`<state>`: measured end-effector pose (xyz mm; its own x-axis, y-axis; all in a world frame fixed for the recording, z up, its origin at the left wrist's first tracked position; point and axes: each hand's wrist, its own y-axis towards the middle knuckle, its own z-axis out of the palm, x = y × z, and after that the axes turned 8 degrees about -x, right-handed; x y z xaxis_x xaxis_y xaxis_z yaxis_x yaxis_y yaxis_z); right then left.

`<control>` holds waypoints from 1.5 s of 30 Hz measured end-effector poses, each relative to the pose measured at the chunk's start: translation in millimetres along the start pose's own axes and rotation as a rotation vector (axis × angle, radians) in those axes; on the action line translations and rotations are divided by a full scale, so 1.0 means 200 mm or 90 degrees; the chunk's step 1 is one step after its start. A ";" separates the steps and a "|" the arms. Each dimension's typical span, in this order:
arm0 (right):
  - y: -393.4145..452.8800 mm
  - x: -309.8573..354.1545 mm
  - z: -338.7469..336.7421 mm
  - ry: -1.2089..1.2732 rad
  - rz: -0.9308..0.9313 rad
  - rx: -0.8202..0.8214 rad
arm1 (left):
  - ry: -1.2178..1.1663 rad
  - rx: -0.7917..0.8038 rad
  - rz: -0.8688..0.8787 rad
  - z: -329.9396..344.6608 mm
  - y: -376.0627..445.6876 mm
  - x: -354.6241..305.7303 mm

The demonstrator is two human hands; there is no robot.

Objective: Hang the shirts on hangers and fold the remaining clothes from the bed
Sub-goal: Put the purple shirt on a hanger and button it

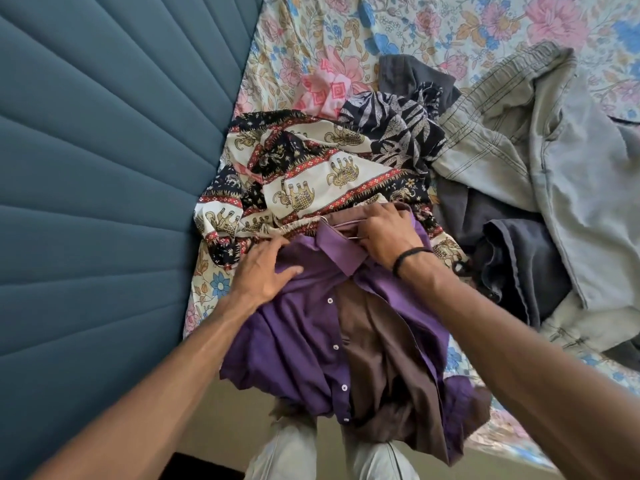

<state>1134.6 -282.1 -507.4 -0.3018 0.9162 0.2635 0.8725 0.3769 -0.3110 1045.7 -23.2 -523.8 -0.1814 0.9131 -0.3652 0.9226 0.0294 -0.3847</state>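
A purple button shirt (304, 327) lies front-up over the near edge of the bed, its placket open on a brown lining. A thin hanger (341, 225) shows at the collar (337, 249). My right hand (384, 233) is at the collar with fingers curled around the hanger and the cloth there. My left hand (266, 271) lies flat on the shirt's left shoulder, fingers spread. Behind the shirt lies an elephant-print garment (304, 174).
A dark leaf-print garment (394, 129), pale grey trousers (540, 161) and dark grey clothes (512, 258) are piled on the right of the floral bedsheet (433, 26). A blue padded headboard (104, 168) fills the left. My knees (294, 452) are below the bed edge.
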 end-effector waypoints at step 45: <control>-0.60 -0.25 -0.81 0.110 -0.272 -0.388 | 0.076 -0.032 0.214 -0.97 -0.09 -0.14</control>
<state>1106.4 -394.4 -335.6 -0.6399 0.6542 0.4031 0.7665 0.5060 0.3956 1099.5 29.5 -342.0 0.1728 0.9161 -0.3619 0.9401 -0.2630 -0.2170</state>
